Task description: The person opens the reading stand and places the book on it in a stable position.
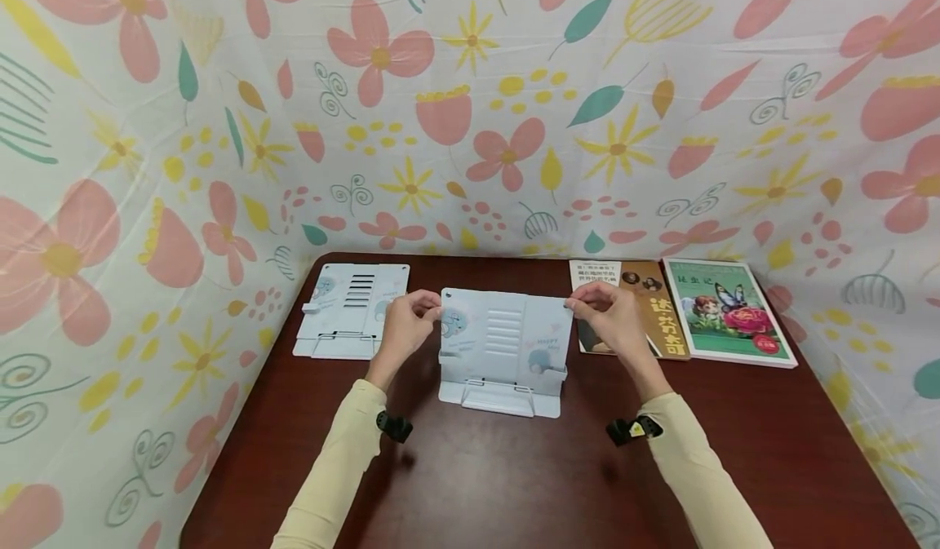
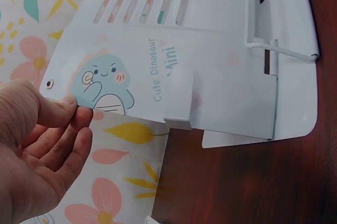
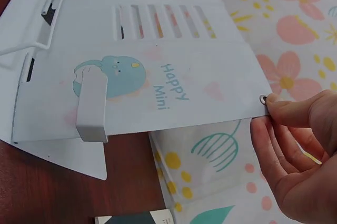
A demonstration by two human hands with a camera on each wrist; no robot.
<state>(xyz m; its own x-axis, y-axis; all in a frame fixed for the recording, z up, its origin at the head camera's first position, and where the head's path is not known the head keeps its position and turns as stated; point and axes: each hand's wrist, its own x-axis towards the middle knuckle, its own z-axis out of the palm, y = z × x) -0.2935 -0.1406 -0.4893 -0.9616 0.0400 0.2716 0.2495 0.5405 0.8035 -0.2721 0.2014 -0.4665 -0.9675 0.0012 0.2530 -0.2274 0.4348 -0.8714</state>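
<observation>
At the far left of the table (image 1: 470, 484), a second white book stand (image 1: 370, 320) sits apart from the hands. Next to it, the left hand (image 1: 408, 319) pinches the upper left edge of the dinosaur-print book stand (image 1: 505, 337), thumb in front, fingers behind. This stand is at mid-table, its slotted panel tilted up; its base appears to rest on the tabletop. From where I stand, it looks light and stiff, with a smooth coating that may slip under a loose pinch. Hold the panel by its side edges near the upper corners. Avoid lifting by the side clip (image 2: 179, 100) or wire retainer (image 2: 284, 51), which look movable. The right hand (image 1: 606, 311) pinches the upper right corner, thumb beside the rivet (image 3: 264, 100). Further right lie a brown book (image 1: 664, 329) and a green-covered book (image 1: 723, 308).
</observation>
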